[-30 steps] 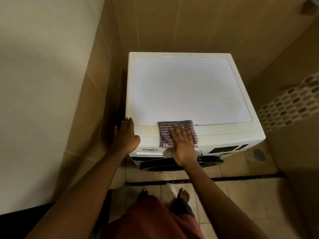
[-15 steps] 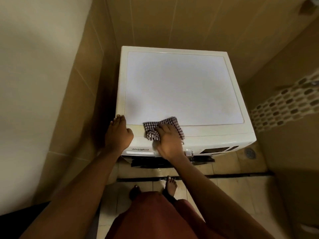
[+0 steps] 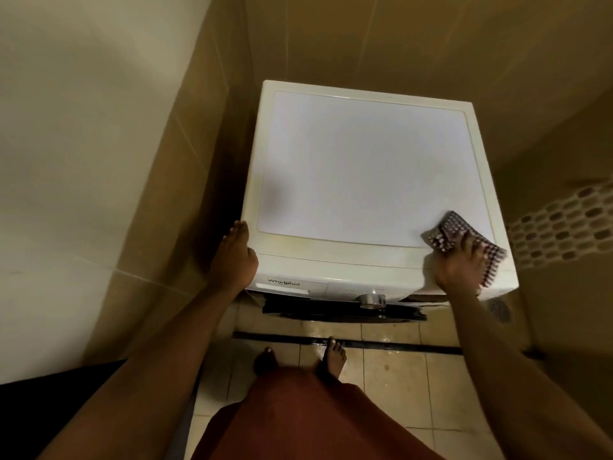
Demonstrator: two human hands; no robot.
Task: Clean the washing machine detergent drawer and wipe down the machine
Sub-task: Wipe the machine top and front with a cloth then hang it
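A white front-loading washing machine (image 3: 365,167) stands in a tiled corner, seen from above. My right hand (image 3: 459,265) presses a checked cloth (image 3: 447,232) flat against the top's front right corner, fingers spread over it. My left hand (image 3: 234,260) rests flat on the front left corner of the machine, fingers straight. The detergent drawer front (image 3: 282,287) with the brand label shows at the upper left of the front panel and looks closed. A silver dial (image 3: 371,298) sits to its right.
Tiled walls close in on the left, behind and at the right of the machine. A floor drain (image 3: 499,310) lies at the right of the machine. The wet tiled floor with a dark threshold strip (image 3: 381,343) lies under my bare feet.
My right hand has slid the cloth from the front middle-left of the top across to the front right corner. My left hand stays on the front left corner.
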